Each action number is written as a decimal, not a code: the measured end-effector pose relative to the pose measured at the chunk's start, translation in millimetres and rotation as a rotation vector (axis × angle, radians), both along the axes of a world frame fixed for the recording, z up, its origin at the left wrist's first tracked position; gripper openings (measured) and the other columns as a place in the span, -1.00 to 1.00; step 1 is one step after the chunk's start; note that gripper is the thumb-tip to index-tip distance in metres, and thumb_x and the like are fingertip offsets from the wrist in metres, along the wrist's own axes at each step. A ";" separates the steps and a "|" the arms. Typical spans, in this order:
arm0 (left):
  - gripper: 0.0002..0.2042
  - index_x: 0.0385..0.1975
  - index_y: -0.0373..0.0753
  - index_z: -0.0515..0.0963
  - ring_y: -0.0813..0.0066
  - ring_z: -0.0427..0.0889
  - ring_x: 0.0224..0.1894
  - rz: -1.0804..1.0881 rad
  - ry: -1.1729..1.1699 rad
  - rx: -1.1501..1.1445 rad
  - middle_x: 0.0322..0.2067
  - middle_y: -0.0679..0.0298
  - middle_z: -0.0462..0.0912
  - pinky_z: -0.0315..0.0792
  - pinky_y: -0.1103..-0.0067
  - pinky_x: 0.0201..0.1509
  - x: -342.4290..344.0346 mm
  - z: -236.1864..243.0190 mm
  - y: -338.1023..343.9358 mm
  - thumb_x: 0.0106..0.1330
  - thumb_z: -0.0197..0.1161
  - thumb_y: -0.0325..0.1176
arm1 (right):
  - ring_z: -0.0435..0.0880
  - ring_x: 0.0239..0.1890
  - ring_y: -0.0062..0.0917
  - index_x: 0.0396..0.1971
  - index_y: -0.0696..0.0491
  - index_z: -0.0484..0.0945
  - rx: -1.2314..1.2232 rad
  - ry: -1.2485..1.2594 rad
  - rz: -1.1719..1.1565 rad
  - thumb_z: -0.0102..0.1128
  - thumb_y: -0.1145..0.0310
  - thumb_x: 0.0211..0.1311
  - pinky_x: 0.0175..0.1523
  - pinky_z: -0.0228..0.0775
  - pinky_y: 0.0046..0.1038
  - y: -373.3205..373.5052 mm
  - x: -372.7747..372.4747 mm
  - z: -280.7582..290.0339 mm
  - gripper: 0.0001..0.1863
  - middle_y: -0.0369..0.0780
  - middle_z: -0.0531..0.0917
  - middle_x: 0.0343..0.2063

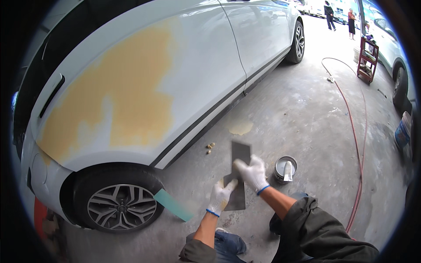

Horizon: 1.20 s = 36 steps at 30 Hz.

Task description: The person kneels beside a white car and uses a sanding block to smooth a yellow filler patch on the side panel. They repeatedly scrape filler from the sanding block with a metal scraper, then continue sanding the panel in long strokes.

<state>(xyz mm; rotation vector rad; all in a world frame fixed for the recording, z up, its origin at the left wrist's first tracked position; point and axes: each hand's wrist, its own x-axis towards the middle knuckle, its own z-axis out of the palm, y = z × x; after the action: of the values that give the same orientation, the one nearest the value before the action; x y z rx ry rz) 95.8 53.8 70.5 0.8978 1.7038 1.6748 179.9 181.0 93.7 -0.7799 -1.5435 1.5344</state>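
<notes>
Wearing a white knit glove, my left hand (220, 195) is closed on the lower part of a dark grey flat plate (237, 200). My right hand (253, 172), gloved the same way, is closed higher up, with a dark rectangular stretch of plate (240, 150) showing beyond it. Where the hands meet the dark edges overlap, so I cannot tell whether this is one plate or two. Just right of my right hand stands an open round can (279, 163) with a white tube (287, 171) lying across its top. Yellowish filler (136, 83) covers a broad patch of the white car's panel (197, 65).
A turquoise strip (173, 205) leans by the car's wheel (123, 208). Small yellowish lumps (209, 151) and a pale stain (240, 127) mark the concrete floor. To the right run a red hose (351, 118), a red cart (367, 61) and a blue bucket (402, 131). Two people stand far back.
</notes>
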 end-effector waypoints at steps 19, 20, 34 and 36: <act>-0.77 -0.21 -0.43 0.60 0.58 0.56 -0.29 0.522 -0.170 0.154 -0.28 0.27 0.65 0.46 0.62 -0.19 -27.6 -9.7 -4.7 0.36 0.28 -0.33 | 0.69 -0.33 -0.28 -0.13 0.13 0.58 0.350 0.048 0.135 0.23 0.41 0.28 -0.19 0.50 -0.39 -46.8 0.0 -36.3 -0.80 -0.04 0.67 -0.34; -0.76 -0.21 -0.43 0.60 0.58 0.55 -0.30 0.535 -0.157 0.137 -0.28 0.28 0.65 0.45 0.62 -0.19 -28.6 -8.7 -5.8 0.36 0.29 -0.32 | 0.66 -0.37 -0.20 -0.18 0.12 0.58 0.394 0.010 0.166 0.23 0.37 0.30 -0.24 0.49 -0.34 -47.7 4.9 -36.5 -0.82 -0.06 0.63 -0.40; -0.78 -0.22 -0.40 0.58 0.62 0.55 -0.27 0.664 -0.175 0.271 -0.26 0.29 0.62 0.42 0.67 -0.20 -71.8 3.5 -32.7 0.36 0.27 -0.33 | 0.55 -0.65 -0.59 -0.09 0.19 0.59 -0.435 -0.253 0.520 0.12 -0.15 0.35 -0.59 0.33 -0.52 -31.8 9.3 -42.2 -0.40 -0.26 0.59 -0.62; -0.79 -0.23 -0.40 0.59 0.61 0.55 -0.28 0.684 -0.186 0.243 -0.27 0.29 0.63 0.42 0.66 -0.20 -66.8 4.5 -32.0 0.36 0.27 -0.33 | 0.23 -0.84 -0.72 0.08 0.21 0.50 -0.818 -0.145 0.759 -0.03 -0.30 0.35 -0.78 0.00 -0.57 -25.5 15.5 -47.2 -0.22 -0.42 0.34 -0.75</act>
<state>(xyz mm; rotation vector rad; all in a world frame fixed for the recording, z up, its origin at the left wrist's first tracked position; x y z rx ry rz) 28.9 21.9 75.0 0.2314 1.8139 2.3586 195.4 155.4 46.5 -0.7713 -1.3545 2.8180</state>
